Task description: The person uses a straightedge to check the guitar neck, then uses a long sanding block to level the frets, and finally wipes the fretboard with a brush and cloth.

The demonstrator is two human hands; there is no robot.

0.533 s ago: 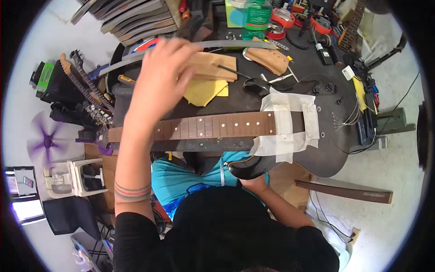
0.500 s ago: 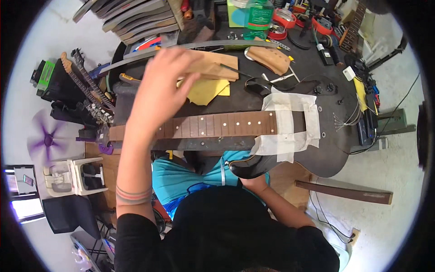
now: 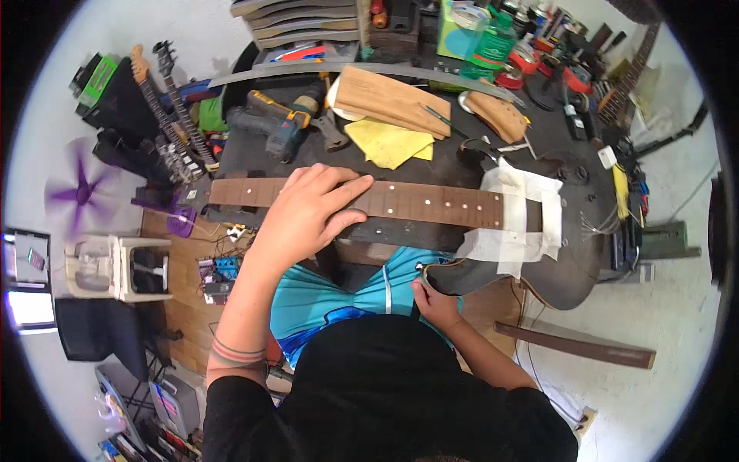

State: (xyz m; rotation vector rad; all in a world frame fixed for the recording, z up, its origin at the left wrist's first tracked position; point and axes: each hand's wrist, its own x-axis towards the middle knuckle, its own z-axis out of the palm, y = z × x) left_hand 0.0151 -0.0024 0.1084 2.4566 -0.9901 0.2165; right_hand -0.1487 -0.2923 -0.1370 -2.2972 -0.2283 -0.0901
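An electric guitar lies across the bench with its body at the right; the dark body [image 3: 573, 286] has strips of whitish masking tape [image 3: 514, 257] stuck around the neck's end and a cavity. The brown fretboard [image 3: 423, 202] with white dot inlays runs leftward. My left hand [image 3: 317, 209] rests flat across the fretboard, fingers stretched out along it and thumb at its near edge. Below the body's near horn, close to my lap, my right hand [image 3: 439, 305] is closed with the thumb up; a dark thing beside it is too unclear to name.
Behind the neck lie a cordless drill [image 3: 292, 127], a yellow sandpaper sheet [image 3: 391, 145], a wooden board [image 3: 385, 98] and a wooden headstock-shaped piece [image 3: 496, 115]. A green bottle [image 3: 493, 48] stands at the back. Loose wires [image 3: 604, 222] lie right of the body.
My left hand has come down from above the wooden board onto the fretboard. The drill has come into view. More of my right hand shows below the guitar, and the whole view has shifted.
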